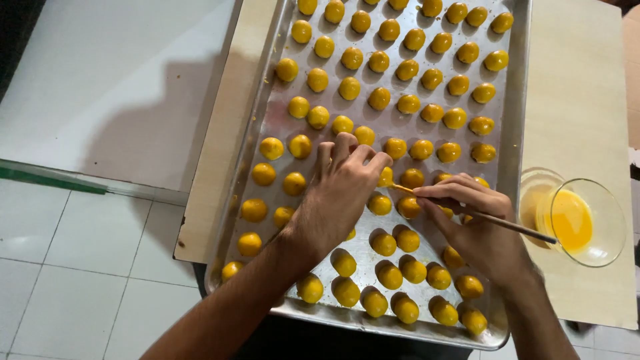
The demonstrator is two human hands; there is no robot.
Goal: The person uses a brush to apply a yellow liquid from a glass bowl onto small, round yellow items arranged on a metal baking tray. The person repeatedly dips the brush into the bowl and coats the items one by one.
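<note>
Dough balls (379,99): glossy yellow-orange, in rows on the tray.
Tray (517,133): silver-grey metal.
Board (573,100) under the tray: pale beige.
Bowl (587,220) right of the tray: clear glass, yellow liquid.
Brush (493,219): brown handle.
Floor (73,267) left of the tray: white tiles, grey joints.

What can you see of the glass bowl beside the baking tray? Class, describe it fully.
The glass bowl is small, round and clear, tilted on its side so its mouth faces left toward the tray. A pool of bright yellow liquid, which looks like egg wash, lies in it. It rests on the pale wooden board, just right of the metal baking tray. Neither hand touches it; the end of the thin brush handle in the right hand reaches to its rim.
</note>
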